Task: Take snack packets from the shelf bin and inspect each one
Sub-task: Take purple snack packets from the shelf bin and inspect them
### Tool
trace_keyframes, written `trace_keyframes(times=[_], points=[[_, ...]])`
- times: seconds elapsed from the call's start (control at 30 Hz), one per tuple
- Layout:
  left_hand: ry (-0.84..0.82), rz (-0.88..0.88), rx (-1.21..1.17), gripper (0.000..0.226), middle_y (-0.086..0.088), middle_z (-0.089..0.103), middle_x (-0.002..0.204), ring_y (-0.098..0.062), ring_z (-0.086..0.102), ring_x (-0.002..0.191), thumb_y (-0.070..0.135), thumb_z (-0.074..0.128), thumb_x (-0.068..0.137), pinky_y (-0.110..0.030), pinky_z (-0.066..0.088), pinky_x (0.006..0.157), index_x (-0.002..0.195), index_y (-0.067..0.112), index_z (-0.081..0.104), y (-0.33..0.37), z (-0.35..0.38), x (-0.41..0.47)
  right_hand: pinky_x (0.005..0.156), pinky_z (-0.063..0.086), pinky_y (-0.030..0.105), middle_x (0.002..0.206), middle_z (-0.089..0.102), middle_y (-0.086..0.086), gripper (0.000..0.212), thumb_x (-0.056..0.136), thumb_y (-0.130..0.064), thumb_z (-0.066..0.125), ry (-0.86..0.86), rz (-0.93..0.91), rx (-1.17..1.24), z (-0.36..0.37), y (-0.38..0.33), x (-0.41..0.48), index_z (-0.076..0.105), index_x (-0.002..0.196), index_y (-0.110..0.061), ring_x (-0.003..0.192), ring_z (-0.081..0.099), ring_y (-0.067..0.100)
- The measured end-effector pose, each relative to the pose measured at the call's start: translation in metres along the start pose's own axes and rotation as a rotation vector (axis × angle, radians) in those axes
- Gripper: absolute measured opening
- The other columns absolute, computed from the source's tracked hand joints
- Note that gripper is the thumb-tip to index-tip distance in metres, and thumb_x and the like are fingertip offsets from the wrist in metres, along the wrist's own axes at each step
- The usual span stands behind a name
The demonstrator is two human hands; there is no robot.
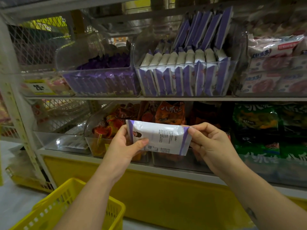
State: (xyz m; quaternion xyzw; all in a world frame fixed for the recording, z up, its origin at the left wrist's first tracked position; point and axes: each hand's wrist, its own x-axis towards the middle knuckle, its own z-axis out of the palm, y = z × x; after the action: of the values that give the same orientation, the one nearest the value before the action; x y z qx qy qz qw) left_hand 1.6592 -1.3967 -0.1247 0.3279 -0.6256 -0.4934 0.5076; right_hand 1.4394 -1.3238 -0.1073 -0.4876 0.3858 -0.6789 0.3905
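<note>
A white snack packet (163, 136) with purple ends is held level in front of the lower shelf, its printed back facing me. My left hand (123, 145) grips its left end, thumb across the front. My right hand (210, 143) pinches its right purple end between thumb and fingers. Above, a clear shelf bin (232, 77) holds several matching white and purple packets standing in rows.
A second clear bin (99, 80) of purple packets stands left of the first. Red and green snack bags (171, 113) fill the lower shelf. A yellow plastic basket (69, 205) sits on the floor at lower left. A price tag (39, 87) hangs at the left.
</note>
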Motion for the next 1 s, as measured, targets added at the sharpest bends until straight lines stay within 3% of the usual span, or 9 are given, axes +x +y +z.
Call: trace_keyframes(times=[0.1,0.2,0.27,0.4,0.47,0.63,0.77,0.87,1.0], points=[[0.042,0.033,0.127,0.035,0.009,0.072,0.104,-0.01,0.067,0.101,0.015,0.074,0.081,-0.027,0.054,0.083,0.105,0.036,0.061,-0.001,-0.001,0.002,0.068,0.061,0.034,0.097,0.076,0.004,0.014,0.074,-0.029,0.063,0.012,-0.017,-0.024,0.002,0.0,-0.001,0.065,0.079,-0.016,0.093,0.072,0.018],[0.04,0.007,0.1,0.042,0.009,0.075,0.098,-0.008,0.071,0.09,0.033,0.073,0.073,-0.019,0.055,0.067,0.112,0.029,0.056,0.003,0.004,-0.002,0.074,0.061,0.04,0.097,0.076,0.004,0.019,0.078,-0.037,0.058,0.02,-0.007,-0.055,0.003,-0.002,-0.001,0.074,0.083,-0.027,0.091,0.072,0.021],[0.057,-0.049,0.022,0.053,0.007,0.076,0.097,-0.011,0.073,0.088,0.04,0.071,0.067,-0.022,0.056,0.064,0.115,0.027,0.053,0.005,0.008,-0.005,0.071,0.061,0.035,0.103,0.075,0.003,0.025,0.08,-0.04,0.058,-0.027,0.036,-0.035,0.002,-0.002,0.0,0.072,0.099,-0.03,0.095,0.072,0.022],[0.157,-0.134,-0.073,0.084,0.004,0.069,0.118,-0.02,0.067,0.105,0.049,0.074,0.058,-0.047,0.054,0.091,0.134,0.039,0.04,0.008,0.013,-0.008,0.072,0.058,0.03,0.116,0.071,0.0,0.065,0.072,-0.028,0.073,-0.234,0.18,0.012,0.002,0.002,-0.002,0.047,0.131,-0.036,0.103,0.069,0.022],[0.139,-0.159,-0.104,0.093,0.004,0.061,0.129,-0.02,0.067,0.107,0.051,0.073,0.058,-0.047,0.054,0.093,0.141,0.047,0.033,0.01,0.017,-0.011,0.073,0.058,0.028,0.116,0.071,-0.001,0.077,0.069,-0.024,0.075,-0.235,0.142,-0.033,0.004,0.004,-0.004,0.042,0.137,-0.038,0.104,0.069,0.02],[-0.056,-0.149,0.13,0.05,0.022,0.069,0.099,-0.001,0.07,0.084,0.053,0.067,0.064,-0.017,0.052,0.057,0.112,0.044,0.053,0.015,0.031,-0.019,0.071,0.057,0.024,0.113,0.072,-0.001,0.065,0.073,-0.022,0.07,-0.143,0.066,0.026,0.005,0.001,-0.002,0.051,0.135,-0.025,0.103,0.069,0.016],[-0.152,-0.29,-0.063,0.045,0.007,0.075,0.095,-0.011,0.072,0.076,0.04,0.067,0.075,-0.024,0.051,0.053,0.117,0.027,0.061,0.014,0.039,-0.021,0.074,0.058,0.029,0.112,0.072,0.001,0.039,0.074,-0.033,0.07,-0.172,0.037,0.017,0.014,0.003,-0.004,0.067,0.113,-0.032,0.103,0.069,0.021],[-0.249,-0.382,-0.227,0.035,-0.004,0.074,0.097,-0.013,0.069,0.073,0.032,0.063,0.083,-0.026,0.051,0.053,0.116,0.022,0.067,0.013,0.051,-0.025,0.085,0.057,0.037,0.114,0.071,-0.003,0.038,0.077,-0.044,0.064,-0.175,0.048,-0.018,0.02,0.007,-0.004,0.063,0.115,-0.039,0.105,0.068,0.018],[-0.242,-0.306,-0.014,0.019,0.007,0.075,0.099,-0.012,0.072,0.088,0.025,0.058,0.095,-0.027,0.058,0.07,0.11,0.034,0.066,0.005,0.058,-0.025,0.08,0.059,0.031,0.111,0.072,-0.009,0.037,0.08,-0.055,0.05,-0.16,0.077,0.042,0.022,0.008,-0.005,0.057,0.115,-0.045,0.104,0.069,0.014]])
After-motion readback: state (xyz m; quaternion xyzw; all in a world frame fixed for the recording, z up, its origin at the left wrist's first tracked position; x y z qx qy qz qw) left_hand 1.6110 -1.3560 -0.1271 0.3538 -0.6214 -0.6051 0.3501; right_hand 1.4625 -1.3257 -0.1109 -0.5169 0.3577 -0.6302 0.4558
